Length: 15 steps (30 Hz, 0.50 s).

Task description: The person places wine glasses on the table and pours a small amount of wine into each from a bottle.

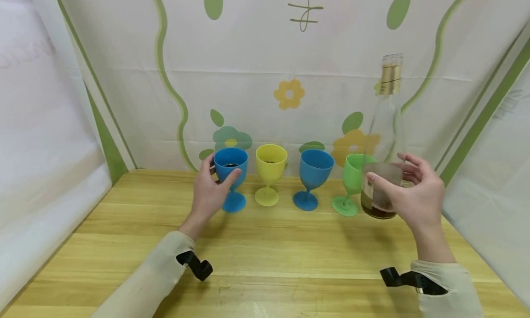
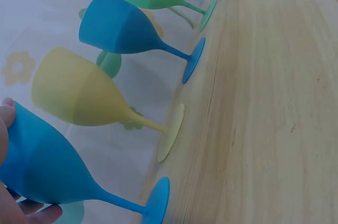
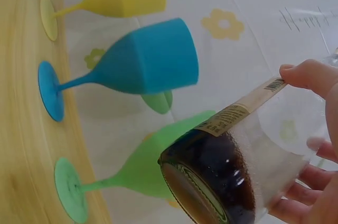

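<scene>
My left hand (image 1: 210,187) grips the bowl of the leftmost blue goblet (image 1: 234,201), which has dark liquid inside. To its right stand a yellow goblet (image 1: 269,170), a second blue goblet (image 1: 316,170) and a green goblet (image 1: 347,184). Dark liquid shows in the yellow one too. Thumb and fingers of my right hand (image 1: 418,193) wrap around the lower part of a clear glass bottle (image 3: 211,166), upright in the head view and lifted off the table. A little dark liquid lies at its bottom. The bottle partly covers the green goblet.
All the goblets line the back of the wooden table (image 1: 265,253). Right behind them hangs a white cloth (image 1: 248,42) printed with flowers and green lines. More white cloth closes in the left and right sides.
</scene>
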### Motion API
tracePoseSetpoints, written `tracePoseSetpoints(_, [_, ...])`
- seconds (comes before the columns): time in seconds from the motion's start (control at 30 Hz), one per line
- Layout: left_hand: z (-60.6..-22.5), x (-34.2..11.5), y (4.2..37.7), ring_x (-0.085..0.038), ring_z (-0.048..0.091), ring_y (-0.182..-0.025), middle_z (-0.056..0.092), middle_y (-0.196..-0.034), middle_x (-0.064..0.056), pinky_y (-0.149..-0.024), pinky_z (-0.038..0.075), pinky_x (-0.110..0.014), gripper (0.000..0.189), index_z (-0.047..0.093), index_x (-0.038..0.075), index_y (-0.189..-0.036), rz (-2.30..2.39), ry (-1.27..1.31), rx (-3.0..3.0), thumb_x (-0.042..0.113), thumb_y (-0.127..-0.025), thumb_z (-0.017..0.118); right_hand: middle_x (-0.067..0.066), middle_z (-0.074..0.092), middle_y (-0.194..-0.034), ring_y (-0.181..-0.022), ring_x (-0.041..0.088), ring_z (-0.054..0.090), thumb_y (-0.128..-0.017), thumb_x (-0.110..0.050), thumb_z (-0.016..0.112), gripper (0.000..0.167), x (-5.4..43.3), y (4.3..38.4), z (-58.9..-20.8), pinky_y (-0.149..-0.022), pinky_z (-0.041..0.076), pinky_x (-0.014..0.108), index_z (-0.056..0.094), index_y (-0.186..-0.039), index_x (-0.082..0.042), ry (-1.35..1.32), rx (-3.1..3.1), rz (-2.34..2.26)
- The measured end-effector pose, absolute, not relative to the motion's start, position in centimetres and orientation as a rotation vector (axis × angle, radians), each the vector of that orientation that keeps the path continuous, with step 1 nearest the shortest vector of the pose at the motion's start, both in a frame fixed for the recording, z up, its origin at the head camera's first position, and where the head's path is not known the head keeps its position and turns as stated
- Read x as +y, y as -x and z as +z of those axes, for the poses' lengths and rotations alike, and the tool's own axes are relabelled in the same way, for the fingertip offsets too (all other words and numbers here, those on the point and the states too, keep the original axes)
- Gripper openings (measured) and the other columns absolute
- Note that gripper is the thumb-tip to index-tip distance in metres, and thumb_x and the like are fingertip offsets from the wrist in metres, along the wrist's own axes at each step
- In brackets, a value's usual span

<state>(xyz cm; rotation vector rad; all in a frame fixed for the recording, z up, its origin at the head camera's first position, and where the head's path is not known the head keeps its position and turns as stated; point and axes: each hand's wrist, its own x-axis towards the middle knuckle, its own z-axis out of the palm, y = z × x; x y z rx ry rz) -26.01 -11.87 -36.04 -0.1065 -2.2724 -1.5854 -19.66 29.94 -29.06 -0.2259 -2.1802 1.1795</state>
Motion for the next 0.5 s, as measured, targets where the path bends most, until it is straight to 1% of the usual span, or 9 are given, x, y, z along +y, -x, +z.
tracePoseSetpoints(0.1, [-36.1, -11.9, 26.3, -0.038, 0.052, -0.145, 0.05, -0.16, -0.012, -0.112, 0.052, -0.06, 0.087, 0.035, 0.013, -0.163, -1.576, 0.102, -2.257, 0.05, -0.096, 0.077, -0.024, 0.063, -0.113, -0.1, -0.004, 0.06, -0.075, -0.024, 0.098, 0.079, 31.1, 19.8, -29.1, -0.083, 0.046, 0.008, 0.06, -0.144, -0.023, 0.28, -2.144, 1.216])
tracePoseSetpoints(0.23, [-36.3, -11.7, 26.6, -0.039, 0.053, -0.143, 0.051, -0.158, -0.013, -0.113, 0.051, -0.062, 0.086, 0.037, 0.011, -0.161, -1.566, 0.103, -2.226, 0.047, -0.096, 0.079, -0.026, 0.061, -0.112, -0.102, -0.003, 0.055, -0.075, -0.025, 0.098, 0.082, 32.4, 20.1, -29.4, -0.086, 0.042, 0.01, 0.056, -0.146, -0.026, 0.379, -2.105, 1.245])
tracePoseSetpoints(0.4, [-36.5, -11.4, 26.9, -0.039, 0.053, -0.144, 0.051, -0.159, -0.014, -0.113, 0.05, -0.062, 0.086, 0.037, 0.009, -0.161, -1.552, 0.082, -2.205, 0.046, -0.095, 0.079, -0.03, 0.055, -0.111, -0.103, -0.003, 0.048, -0.078, -0.036, 0.096, 0.089, 33.9, 20.6, -30.3, -0.089, 0.039, 0.016, 0.051, -0.155, -0.03, 0.514, -2.144, 1.235])
tracePoseSetpoints(0.5, [-36.5, -11.3, 26.9, -0.04, 0.053, -0.143, 0.05, -0.159, -0.015, -0.113, 0.051, -0.061, 0.087, 0.036, 0.008, -0.161, -1.53, 0.06, -2.203, 0.047, -0.095, 0.079, -0.029, 0.051, -0.111, -0.103, -0.002, 0.046, -0.079, -0.042, 0.094, 0.09, 34.6, 21.2, -31.1, -0.089, 0.039, 0.019, 0.051, -0.157, -0.03, 0.573, -2.174, 1.239])
